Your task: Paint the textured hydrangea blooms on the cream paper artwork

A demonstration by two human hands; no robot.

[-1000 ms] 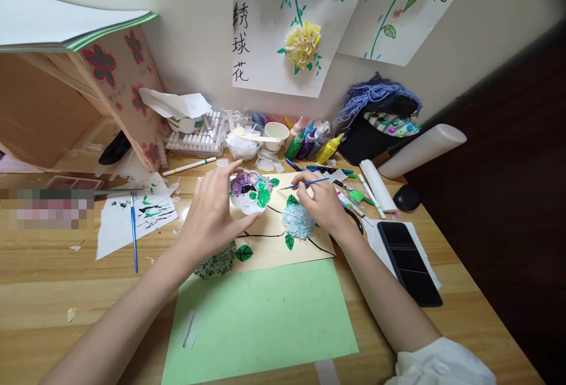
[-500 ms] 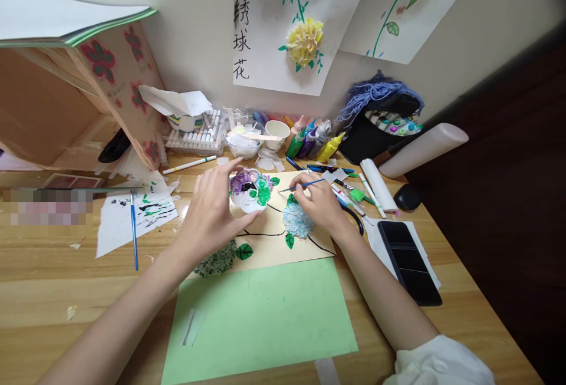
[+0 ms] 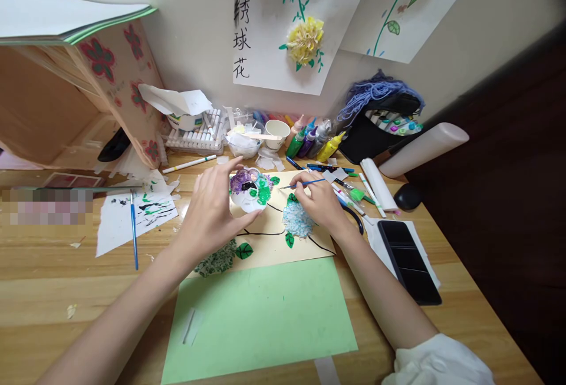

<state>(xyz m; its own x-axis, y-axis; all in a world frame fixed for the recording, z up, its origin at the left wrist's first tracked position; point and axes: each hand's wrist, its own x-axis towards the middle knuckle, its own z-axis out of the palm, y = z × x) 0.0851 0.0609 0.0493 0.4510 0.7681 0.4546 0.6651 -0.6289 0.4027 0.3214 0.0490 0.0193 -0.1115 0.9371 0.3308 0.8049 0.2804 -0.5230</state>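
Note:
My right hand (image 3: 316,199) pinches a thin blue paintbrush (image 3: 290,187), its tip low over the cream paper (image 3: 265,249). My left hand (image 3: 212,199) curves around a small round white paint palette (image 3: 242,201), thumb at its near edge and fingers along the far side. Purple, black and green paint lie in the palette. On the paper, a pale blue textured flower (image 3: 297,221) with green leaves sits beneath my right hand. A dark green textured flower (image 3: 216,260) shows below my left wrist, and black painted stems run between them.
A green sheet (image 3: 265,320) lies in front of the cream paper. Paint bottles (image 3: 309,142), a paper cup (image 3: 277,131) and a marker tray (image 3: 194,140) stand along the wall. Another paintbrush (image 3: 134,232) rests on a stained paper at left; a black phone-like slab (image 3: 409,261) lies at right.

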